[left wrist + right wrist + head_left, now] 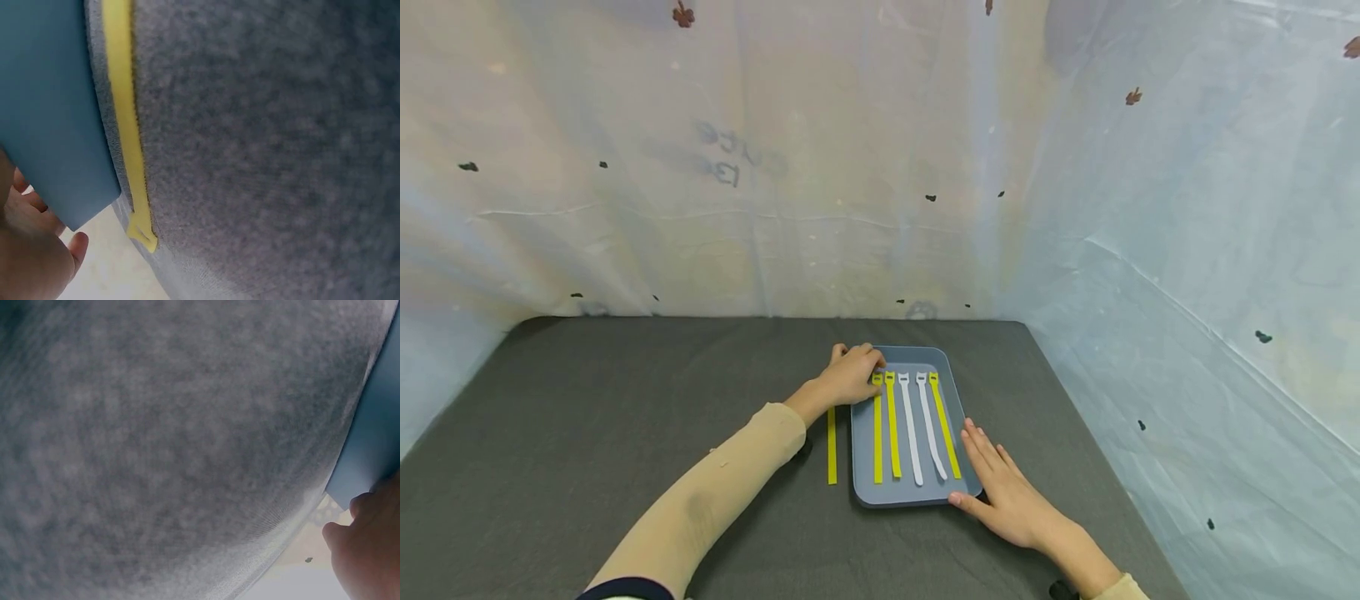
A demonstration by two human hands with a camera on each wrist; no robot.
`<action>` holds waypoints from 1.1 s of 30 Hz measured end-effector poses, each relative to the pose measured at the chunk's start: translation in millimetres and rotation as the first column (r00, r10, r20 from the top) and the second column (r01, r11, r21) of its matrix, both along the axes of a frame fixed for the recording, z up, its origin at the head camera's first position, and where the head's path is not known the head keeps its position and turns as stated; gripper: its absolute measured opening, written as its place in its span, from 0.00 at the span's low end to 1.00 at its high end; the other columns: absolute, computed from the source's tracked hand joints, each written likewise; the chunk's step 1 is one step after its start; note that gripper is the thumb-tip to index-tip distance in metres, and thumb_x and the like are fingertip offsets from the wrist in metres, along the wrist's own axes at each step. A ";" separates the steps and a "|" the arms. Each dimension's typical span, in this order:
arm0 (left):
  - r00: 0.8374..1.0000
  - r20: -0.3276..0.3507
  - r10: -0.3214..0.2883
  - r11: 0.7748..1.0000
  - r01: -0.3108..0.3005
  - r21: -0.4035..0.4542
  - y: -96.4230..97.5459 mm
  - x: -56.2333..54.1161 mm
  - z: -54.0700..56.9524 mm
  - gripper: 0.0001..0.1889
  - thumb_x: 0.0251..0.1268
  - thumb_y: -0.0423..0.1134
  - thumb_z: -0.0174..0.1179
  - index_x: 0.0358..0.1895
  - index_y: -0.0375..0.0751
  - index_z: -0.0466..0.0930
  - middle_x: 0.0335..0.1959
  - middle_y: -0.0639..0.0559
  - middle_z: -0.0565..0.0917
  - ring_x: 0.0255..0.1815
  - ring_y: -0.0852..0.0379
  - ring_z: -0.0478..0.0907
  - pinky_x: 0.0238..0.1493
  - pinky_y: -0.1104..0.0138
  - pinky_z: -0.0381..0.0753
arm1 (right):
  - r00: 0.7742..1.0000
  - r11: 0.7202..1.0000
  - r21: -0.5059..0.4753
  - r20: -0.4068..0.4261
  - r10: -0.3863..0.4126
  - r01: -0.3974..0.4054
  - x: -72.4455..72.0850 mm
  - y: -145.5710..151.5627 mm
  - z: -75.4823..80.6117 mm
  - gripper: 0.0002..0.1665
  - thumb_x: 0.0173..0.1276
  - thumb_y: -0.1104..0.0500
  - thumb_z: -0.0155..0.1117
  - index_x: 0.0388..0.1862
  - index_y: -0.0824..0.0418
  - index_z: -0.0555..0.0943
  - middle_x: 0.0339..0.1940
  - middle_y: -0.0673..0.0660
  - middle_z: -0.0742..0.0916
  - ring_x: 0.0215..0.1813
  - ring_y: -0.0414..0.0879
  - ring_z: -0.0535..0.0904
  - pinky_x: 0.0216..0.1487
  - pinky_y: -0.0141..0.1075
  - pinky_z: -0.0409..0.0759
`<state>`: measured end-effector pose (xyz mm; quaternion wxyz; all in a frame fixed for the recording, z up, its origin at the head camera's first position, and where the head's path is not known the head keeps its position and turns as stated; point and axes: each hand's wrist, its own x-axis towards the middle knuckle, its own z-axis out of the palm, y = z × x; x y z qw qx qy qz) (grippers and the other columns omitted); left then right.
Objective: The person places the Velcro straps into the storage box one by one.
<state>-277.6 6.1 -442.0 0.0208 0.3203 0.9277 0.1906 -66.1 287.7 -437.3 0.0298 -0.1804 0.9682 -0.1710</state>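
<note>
A grey-blue tray (917,497) holds several hook-and-loop cable ties side by side, slotted heads at the far end. Three are yellow and two are white, such as this white cable tie (912,433). My left hand (850,377) reaches over the tray's left rim, its bent fingers and thumb pinching the head of the leftmost yellow cable tie (877,442). My right hand (1011,500) rests against the tray's near right corner, fingers straight along the side and thumb at the near rim. Outside the tray's left side lies another yellow cable tie (128,125), partly hidden by my left hand in the head view.
The tray stands on a table with a dark grey cloth (647,417). Pale plastic sheeting (850,167) with small dark marks hangs behind the table, and more sheeting (1195,275) runs along its right side.
</note>
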 end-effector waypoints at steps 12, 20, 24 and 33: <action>1.000 -0.027 -0.006 0.975 0.012 0.224 -15.7 2.3 3.3 0.16 0.75 0.44 0.65 0.60 0.45 0.81 0.53 0.54 0.81 0.55 0.54 0.78 0.66 0.46 0.61 | 1.000 1.000 -0.011 -0.003 0.003 -0.003 1.9 -0.9 2.4 0.58 0.75 0.31 0.59 0.86 0.64 0.49 0.88 0.57 0.50 0.86 0.59 0.48 0.80 0.64 0.51; 1.000 -0.019 0.019 0.933 -0.011 0.359 -40.4 8.2 11.6 0.18 0.77 0.43 0.64 0.62 0.40 0.80 0.54 0.51 0.80 0.55 0.50 0.78 0.64 0.47 0.65 | 1.000 1.000 0.003 -0.018 0.016 -0.016 1.5 -0.9 3.6 0.58 0.75 0.31 0.59 0.86 0.65 0.50 0.88 0.58 0.50 0.86 0.58 0.48 0.79 0.64 0.52; 0.998 -0.022 0.059 0.919 -0.045 0.391 -53.1 10.2 15.7 0.17 0.76 0.42 0.65 0.62 0.40 0.80 0.55 0.50 0.80 0.55 0.49 0.78 0.65 0.44 0.66 | 1.000 1.000 0.002 -0.021 0.018 -0.018 1.7 -1.5 4.1 0.57 0.75 0.32 0.59 0.86 0.65 0.50 0.88 0.59 0.51 0.86 0.59 0.49 0.79 0.64 0.52; 0.994 0.018 0.110 0.923 -0.109 0.368 -79.5 8.9 13.6 0.17 0.77 0.41 0.63 0.63 0.40 0.78 0.57 0.47 0.80 0.57 0.47 0.78 0.67 0.42 0.67 | 1.000 1.000 0.000 -0.008 0.011 -0.011 2.8 -2.6 3.2 0.57 0.76 0.30 0.57 0.86 0.65 0.50 0.88 0.58 0.50 0.86 0.58 0.47 0.79 0.64 0.51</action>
